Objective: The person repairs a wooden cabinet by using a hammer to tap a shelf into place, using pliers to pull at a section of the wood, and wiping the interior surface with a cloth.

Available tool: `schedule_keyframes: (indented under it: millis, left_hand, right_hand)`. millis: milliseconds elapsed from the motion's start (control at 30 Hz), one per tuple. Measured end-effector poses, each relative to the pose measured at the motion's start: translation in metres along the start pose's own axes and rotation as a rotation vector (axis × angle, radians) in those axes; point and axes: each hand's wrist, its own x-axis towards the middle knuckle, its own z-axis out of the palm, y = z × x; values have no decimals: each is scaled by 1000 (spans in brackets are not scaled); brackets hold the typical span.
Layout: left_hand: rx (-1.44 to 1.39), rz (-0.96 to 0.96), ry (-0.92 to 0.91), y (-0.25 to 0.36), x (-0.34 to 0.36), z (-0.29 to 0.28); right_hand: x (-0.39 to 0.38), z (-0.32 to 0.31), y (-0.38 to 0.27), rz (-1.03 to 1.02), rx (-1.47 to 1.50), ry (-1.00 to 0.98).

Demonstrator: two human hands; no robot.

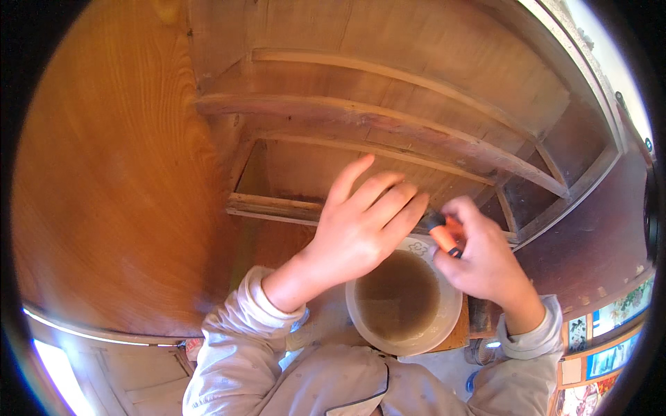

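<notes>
My right hand [482, 256] is closed around a tool with an orange and black handle [444, 238], its upper end pointing at my left hand. The tool's working end is blurred, so its kind is unclear. My left hand [371, 225] shows its back, with the outermost finger raised and the others bent toward the tool's tip. Its thumb is hidden, and whatever it pinches is out of sight. Below both hands stands a white bowl [451, 322] with a faint pattern inside its rim, partly filled with murky brown liquid [399, 295].
Wooden furniture with crossing slats [388, 114] spreads out in front of me. A smooth, grained wood panel [111, 187] fills the left side. A dark reddish-brown panel [590, 222] is at the right, and framed colourful pictures [614, 357] show at the lower right.
</notes>
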Motion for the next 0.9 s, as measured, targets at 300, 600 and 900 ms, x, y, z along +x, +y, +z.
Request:
schedule_keyframes:
  millis: [300,600,900]
  left_hand:
    - [-416,-153,-535,40,-108,-12]
    - [-677,-250,-804,83,-154,5]
    - [-703,-178,-897,146,-136,30]
  right_hand:
    - [-77,86,51,184,395,-587]
    - [-173,145,72,418,665,-632]
    - [-247,143,112,484,866,-526]
